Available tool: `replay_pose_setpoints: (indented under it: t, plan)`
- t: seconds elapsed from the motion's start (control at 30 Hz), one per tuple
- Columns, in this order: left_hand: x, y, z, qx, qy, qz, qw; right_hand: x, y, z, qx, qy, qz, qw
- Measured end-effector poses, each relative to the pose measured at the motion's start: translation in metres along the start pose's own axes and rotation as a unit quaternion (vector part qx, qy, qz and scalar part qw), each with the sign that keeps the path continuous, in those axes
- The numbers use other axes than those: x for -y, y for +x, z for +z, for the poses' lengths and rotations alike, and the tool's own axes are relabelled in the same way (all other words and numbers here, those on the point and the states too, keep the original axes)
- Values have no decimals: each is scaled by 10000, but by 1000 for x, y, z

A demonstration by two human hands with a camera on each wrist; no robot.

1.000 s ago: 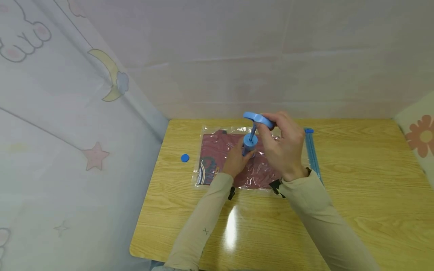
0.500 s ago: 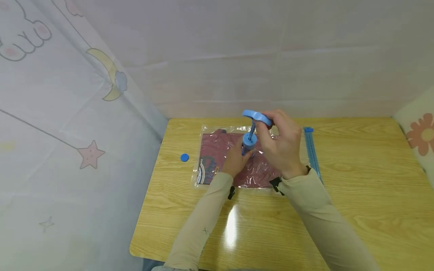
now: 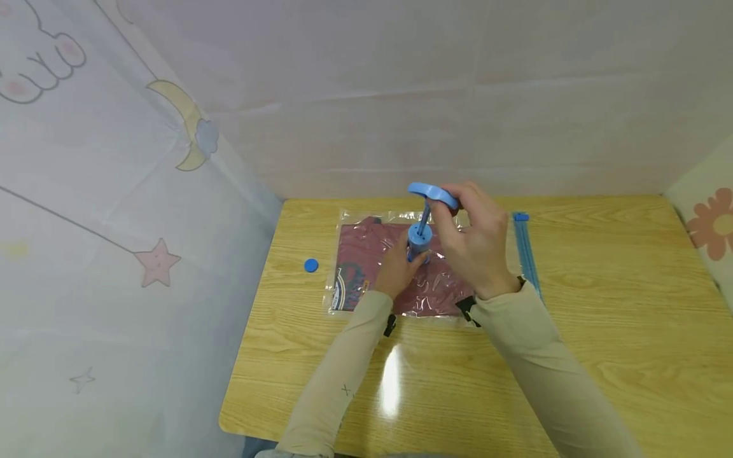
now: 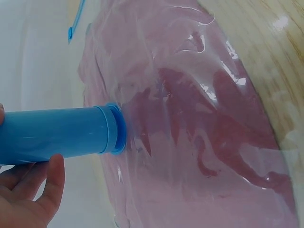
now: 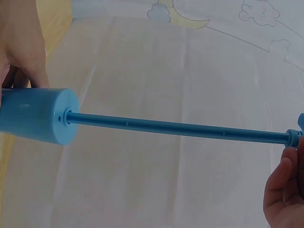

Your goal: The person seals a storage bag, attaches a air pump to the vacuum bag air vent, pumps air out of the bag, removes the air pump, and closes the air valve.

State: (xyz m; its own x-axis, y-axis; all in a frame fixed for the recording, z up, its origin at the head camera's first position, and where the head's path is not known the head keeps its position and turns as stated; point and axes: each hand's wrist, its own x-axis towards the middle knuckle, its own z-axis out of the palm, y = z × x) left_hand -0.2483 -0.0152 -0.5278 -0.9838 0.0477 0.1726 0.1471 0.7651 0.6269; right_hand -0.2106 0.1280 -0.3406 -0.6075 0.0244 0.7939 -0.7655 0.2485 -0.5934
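Note:
In the head view, my left hand [image 3: 395, 270] holds the barrel of a blue hand pump [image 3: 420, 240] upright on a clear vacuum bag [image 3: 424, 305]. A folded dark red garment [image 3: 366, 245] lies inside the bag. The left wrist view shows the pump's end at a blue valve ring [image 4: 119, 128], with thumb and fingers about the barrel. Above it, my right hand [image 3: 478, 238] grips the pump's blue handle [image 3: 429, 191]. In the right wrist view, a long stretch of the pump rod [image 5: 175, 128] shows between barrel and handle.
A round blue cap [image 3: 311, 265] lies on the wooden table [image 3: 618, 286] left of the bag. Along the bag's right end runs a blue zip strip [image 3: 527, 254] with a slider [image 3: 521, 217] at its far end. A pale sheet wall [image 3: 366, 140] stands right behind the table.
My right hand has risen slightly with the handle, drawing a little more of the rod out. My left hand stays on the barrel, and the bag lies as before.

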Motion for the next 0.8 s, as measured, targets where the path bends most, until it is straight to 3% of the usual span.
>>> replay_pose_setpoints:
  t: [0.8]
  plan:
    - [-2,-2,-1,42,-57,-100,9999,-11,-5,4,316,-261,1,9992]
